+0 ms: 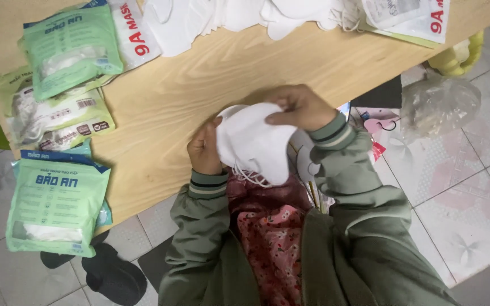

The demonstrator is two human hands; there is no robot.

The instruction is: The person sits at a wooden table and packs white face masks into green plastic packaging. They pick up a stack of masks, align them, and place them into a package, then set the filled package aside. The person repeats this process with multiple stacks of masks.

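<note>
Both hands hold a small stack of white masks point(254, 146) just above the near edge of the table point(199, 79). The left hand point(204, 150) grips one side and the right hand point(300, 106) pinches the top. Filled green packs point(56, 205) lie at the left edge, so some packing looks done. A loose pile of masks point(239, 16) waits at the far edge.

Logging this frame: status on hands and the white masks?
Left hand and right hand both grip white masks at table edge. Green packets lie left, apart. Nothing blocking.
</note>
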